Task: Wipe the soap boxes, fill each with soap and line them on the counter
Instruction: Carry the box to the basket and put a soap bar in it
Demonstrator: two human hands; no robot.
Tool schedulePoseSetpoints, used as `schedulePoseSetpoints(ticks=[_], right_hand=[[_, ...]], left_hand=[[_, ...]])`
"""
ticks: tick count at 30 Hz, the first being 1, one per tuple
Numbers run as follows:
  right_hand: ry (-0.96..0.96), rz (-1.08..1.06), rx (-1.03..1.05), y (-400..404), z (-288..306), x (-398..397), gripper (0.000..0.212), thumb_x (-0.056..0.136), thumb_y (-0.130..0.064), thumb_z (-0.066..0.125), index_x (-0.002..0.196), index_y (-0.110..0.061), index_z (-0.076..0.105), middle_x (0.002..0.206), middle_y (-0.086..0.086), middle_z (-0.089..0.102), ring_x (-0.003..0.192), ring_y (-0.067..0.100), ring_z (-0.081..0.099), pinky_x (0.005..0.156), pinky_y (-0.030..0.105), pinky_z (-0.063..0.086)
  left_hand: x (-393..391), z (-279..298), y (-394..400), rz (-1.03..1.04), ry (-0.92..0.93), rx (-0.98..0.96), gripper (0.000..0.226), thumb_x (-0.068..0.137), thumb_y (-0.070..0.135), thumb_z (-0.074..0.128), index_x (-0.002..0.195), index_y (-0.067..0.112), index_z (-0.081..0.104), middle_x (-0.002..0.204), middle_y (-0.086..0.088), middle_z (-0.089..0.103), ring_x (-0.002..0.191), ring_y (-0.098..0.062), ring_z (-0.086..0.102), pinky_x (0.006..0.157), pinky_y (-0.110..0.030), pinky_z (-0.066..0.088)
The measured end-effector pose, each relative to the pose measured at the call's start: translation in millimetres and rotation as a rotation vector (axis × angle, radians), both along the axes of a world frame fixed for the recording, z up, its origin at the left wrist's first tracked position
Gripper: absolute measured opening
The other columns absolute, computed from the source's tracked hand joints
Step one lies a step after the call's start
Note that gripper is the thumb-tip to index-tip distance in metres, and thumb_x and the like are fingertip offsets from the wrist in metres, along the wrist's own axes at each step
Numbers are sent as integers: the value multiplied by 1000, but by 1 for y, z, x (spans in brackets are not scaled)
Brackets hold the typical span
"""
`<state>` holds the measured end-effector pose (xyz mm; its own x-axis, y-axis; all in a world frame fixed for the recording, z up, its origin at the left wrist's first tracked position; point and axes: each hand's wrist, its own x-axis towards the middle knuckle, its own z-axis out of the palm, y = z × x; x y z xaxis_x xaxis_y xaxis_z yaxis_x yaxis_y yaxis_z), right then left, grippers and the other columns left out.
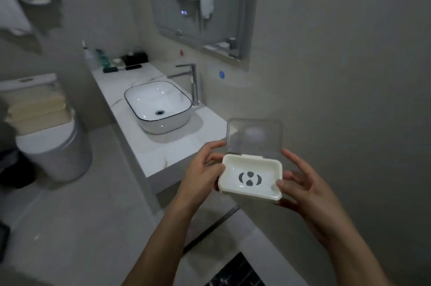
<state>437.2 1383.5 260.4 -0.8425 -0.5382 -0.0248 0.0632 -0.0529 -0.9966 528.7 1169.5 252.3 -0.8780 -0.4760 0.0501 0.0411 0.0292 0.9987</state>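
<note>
I hold one white soap box [250, 177] in front of me, above the near end of the counter [163, 152]. Its clear hinged lid [254, 136] stands open and upright at the back. The tray inside is bare, with dark drain slots in its floor. My left hand [203, 171] grips the box's left end, thumb at the rim. My right hand [300, 185] grips the right end, fingers curled under it. No soap and no cloth are in view.
A white basin [158, 106] with a chrome tap [192, 82] sits on the marble counter. Bottles and dark small items [121, 61] crowd its far end. A toilet with stacked towels [39, 108] stands left. A mirror [200, 5] hangs on the wall.
</note>
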Motion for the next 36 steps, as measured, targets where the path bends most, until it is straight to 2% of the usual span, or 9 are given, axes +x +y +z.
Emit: schedulePoseSetpoints(ticks=[3,8,12,17,21,23,26,31,36], right_hand=[[12,114,45,-51,-5,-8,67,86,5,66,134,-40,57,87,-4,73,84,16,73,68,36,61],[-7,339,33,-139,2,-28,64,85,6,64,127,-42,63,83,-4,72,80,14,72,64,34,60],[-11,468,43,-198,-4,-43,64,87,10,62,123,-43,66,84,0,68,79,15,69,71,38,61],[-2,692,61,-261,0,-71,64,88,6,63,126,-45,64,89,3,70,83,17,71,66,32,59],[6,850,89,-305,5,-87,64,88,6,62,126,-45,63,100,11,71,93,22,71,70,34,60],[-2,916,101,-324,6,-90,64,89,6,62,128,-45,62,105,16,70,98,27,71,75,42,62],[-19,1001,115,-349,3,-89,63,89,4,63,130,-44,59,110,19,69,103,32,70,83,51,61],[-50,1072,119,-390,-5,-78,62,89,4,64,126,-45,60,108,17,71,100,30,72,73,42,62],[-50,1067,120,-432,-13,-55,63,89,6,62,134,-38,57,107,18,70,101,33,70,73,41,61]], left_hand=[[16,-5,-43,130,-30,16,51,72,14,53,118,36,63,102,2,72,81,-17,68,61,-39,53],[42,-3,-94,361,-67,20,52,74,16,53,120,39,62,101,3,70,76,-11,65,54,-23,49],[47,-4,-121,539,-77,-15,54,74,16,53,122,37,61,103,0,69,77,-13,66,55,-29,50],[49,-4,-143,756,-69,-37,52,83,8,56,129,32,59,104,-1,71,85,-19,70,61,-36,57],[44,-3,-154,908,-82,0,53,89,1,55,134,28,58,98,-1,73,80,-15,69,61,-28,55],[44,-4,-158,962,-87,13,53,89,4,55,135,30,57,98,-2,73,85,-20,69,62,-29,55],[48,-7,-165,1027,-80,29,57,80,11,55,133,32,58,97,-4,74,80,-20,67,62,-33,53],[62,-15,-192,1085,-97,29,58,76,16,55,131,36,59,95,-3,74,81,-17,68,64,-35,54],[83,-21,-235,1093,-74,34,59,76,15,54,131,33,60,93,-5,73,77,-15,66,60,-30,53]])
